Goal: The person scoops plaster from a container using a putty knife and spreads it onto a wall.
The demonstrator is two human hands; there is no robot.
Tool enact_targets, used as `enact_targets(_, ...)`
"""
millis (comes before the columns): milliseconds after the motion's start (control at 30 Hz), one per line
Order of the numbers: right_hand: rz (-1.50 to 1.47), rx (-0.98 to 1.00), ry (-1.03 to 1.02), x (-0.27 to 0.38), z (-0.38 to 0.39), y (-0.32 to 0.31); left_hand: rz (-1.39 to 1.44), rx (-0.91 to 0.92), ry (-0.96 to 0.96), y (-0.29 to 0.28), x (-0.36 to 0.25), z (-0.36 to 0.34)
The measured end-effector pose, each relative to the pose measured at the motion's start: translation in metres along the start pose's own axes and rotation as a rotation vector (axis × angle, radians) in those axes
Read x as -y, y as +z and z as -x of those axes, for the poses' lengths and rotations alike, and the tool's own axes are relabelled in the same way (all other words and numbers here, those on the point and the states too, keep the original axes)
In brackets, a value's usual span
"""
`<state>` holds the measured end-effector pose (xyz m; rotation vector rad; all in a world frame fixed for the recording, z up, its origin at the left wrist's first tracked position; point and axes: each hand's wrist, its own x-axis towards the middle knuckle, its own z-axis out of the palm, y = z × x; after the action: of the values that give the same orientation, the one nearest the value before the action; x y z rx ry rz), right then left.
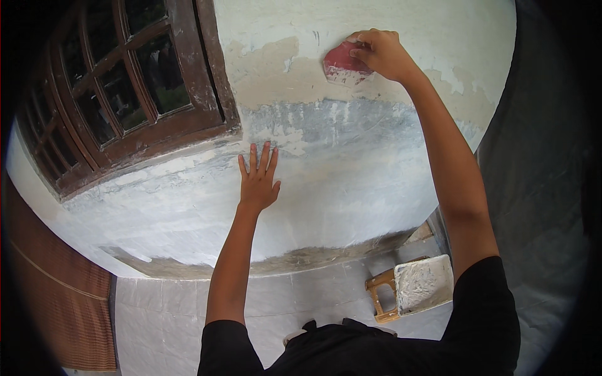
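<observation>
Right of the window [135, 70], right hand [384, 55] grips red scraper [343, 61]; left hand [258, 187] spread open; apparently smoothing wall [351, 175]; next stroke calls for even pressure.

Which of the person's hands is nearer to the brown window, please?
Left. The left hand is spread below the brown window by its lower right corner; the right hand, holding a red scraper, is farther to the right.

Window [149, 78] left of scraper [343, 61], tray [399, 294] on stool [383, 276]
</observation>
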<state>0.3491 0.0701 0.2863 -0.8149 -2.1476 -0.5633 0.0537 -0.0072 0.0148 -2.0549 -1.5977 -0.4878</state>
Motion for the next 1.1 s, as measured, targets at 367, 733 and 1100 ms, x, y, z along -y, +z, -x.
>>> enact_targets(367, -0.043, -0.046, -0.051, 0.013, 0.006, 0.015, -0.037, 0.120, -0.042, 0.005, -0.007, -0.004)
enact_targets(733, -0.117, -0.104, 0.005, 0.026, -0.002, 0.005, -0.003, 0.067, -0.036, 0.014, -0.006, -0.005)
enact_targets(1100, -0.276, -0.010, 0.143, 0.035, -0.006, -0.001, -0.013, 0.044, -0.032, 0.021, -0.006, -0.004)
